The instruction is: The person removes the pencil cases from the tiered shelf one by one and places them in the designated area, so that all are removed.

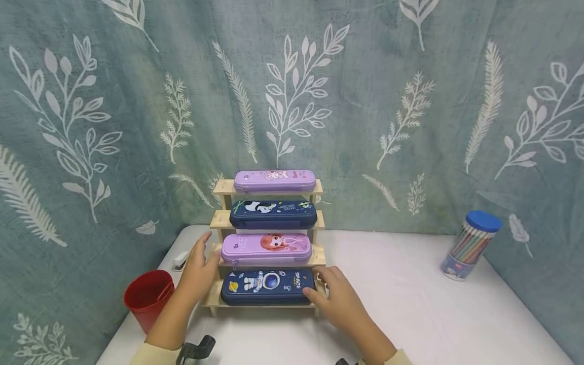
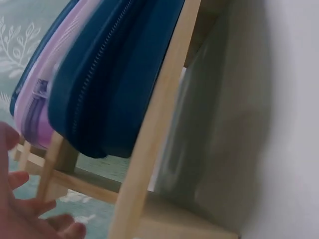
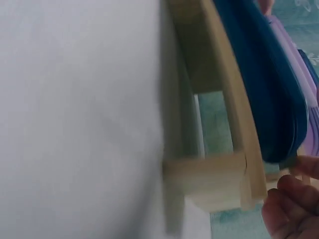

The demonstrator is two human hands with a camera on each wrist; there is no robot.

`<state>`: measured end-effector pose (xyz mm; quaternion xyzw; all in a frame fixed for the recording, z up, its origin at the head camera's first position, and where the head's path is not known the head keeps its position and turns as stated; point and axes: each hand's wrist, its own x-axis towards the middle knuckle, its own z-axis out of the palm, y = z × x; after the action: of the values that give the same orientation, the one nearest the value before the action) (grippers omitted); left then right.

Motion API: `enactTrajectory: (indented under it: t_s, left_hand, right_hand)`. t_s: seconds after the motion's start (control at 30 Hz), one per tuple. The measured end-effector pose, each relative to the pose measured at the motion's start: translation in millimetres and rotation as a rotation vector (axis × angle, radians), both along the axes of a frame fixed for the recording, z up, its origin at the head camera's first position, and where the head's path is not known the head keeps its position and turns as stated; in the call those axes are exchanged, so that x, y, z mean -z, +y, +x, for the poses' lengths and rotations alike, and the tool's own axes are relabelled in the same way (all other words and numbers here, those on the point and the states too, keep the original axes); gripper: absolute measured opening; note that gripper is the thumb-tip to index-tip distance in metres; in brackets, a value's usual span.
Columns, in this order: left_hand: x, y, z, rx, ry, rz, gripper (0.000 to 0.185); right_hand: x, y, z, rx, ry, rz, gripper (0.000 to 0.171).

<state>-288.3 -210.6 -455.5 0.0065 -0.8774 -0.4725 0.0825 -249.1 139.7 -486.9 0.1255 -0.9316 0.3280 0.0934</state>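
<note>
1. Head view: a dark blue zip-up pencil case printed with an astronaut and the word SPACE [image 1: 268, 286] lies on the lowest step of a stepped pale wooden display rack [image 1: 319, 258], its long axis running left to right across the person's front. The left hand [image 1: 199, 268] sits at the case's left end, fingers loosely spread and reaching toward the lilac pencil case with a red-haired girl [image 1: 266, 247] one step up; it grips nothing that can be seen. The right hand [image 1: 335, 296] is at the blue case's right end, fingertips touching or almost touching its corner, relaxed rather than closed. The two hands bracket the case end to end, and the right one is nearer to it.

2. Left wrist view: the blue case's zipped edge [image 2: 107, 74] lies above and ahead of the fingers [image 2: 30, 209], which are spread and clear of it, beside a slanted rack rail [image 2: 154, 129]. The lilac case [image 2: 37, 107] shows behind.

3. Right wrist view: the picture is blurred, so contact is hard to judge. The blue case [image 3: 264, 84] rests against the rack side [image 3: 234, 114], and the fingertips [image 3: 291, 199] sit just below its end, seemingly curled slightly but holding nothing.
</note>
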Motion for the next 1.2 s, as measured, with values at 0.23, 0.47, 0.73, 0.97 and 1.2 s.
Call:
enactTrajectory:
  t_s: [0.23,0.47,0.73,0.97,1.2]
  left_hand:
    - [12.6,0.1,-16.0,0.028,-0.027,0.185,0.06]
    - [30.0,-6.3,-21.2,0.079,-0.12,0.284,0.056]
    - [42.6,-10.1,-21.9,0.111,-0.123,0.315,0.059]
    - [47.3,-10.0,-17.7,0.109,-0.132,0.315,0.06]
    - [49.9,-8.7,-16.0,0.092,-0.134,0.281,0.059]
  right_hand:
    - [9.8,-10.7,-1.6,0.015,-0.004,-0.047,0.079]
    - [14.1,-17.9,1.3,0.003,0.029,-0.054,0.091]
    - [21.7,-18.0,-2.2,0.021,0.04,-0.076,0.094]
    - [21.9,-15.1,-0.6,0.016,0.002,-0.107,0.093]
    - [21.8,-12.7,2.7,0.027,-0.077,-0.193,0.089]
